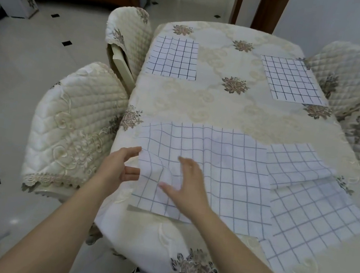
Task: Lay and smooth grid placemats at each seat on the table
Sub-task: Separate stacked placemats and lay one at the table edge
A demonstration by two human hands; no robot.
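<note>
The near grid placemat (216,169) lies on the table's (213,108) near left part, white with dark lines, its left edge raised in a wrinkle. My left hand (119,165) pinches that raised left edge between thumb and fingers. My right hand (187,183) rests flat on the same mat just right of the wrinkle, fingers spread. A second near mat (316,215) lies at the near right, partly under the first, with a folded flap (295,162) on top. Two more mats lie flat at the far left (174,58) and far right (291,79).
A cream floral tablecloth covers the table. Quilted cream chairs stand on the left, a near one (71,125) and a far one (128,38), and on the right (350,72). Tiled floor (22,68) lies to the left, and a doorway is beyond the table.
</note>
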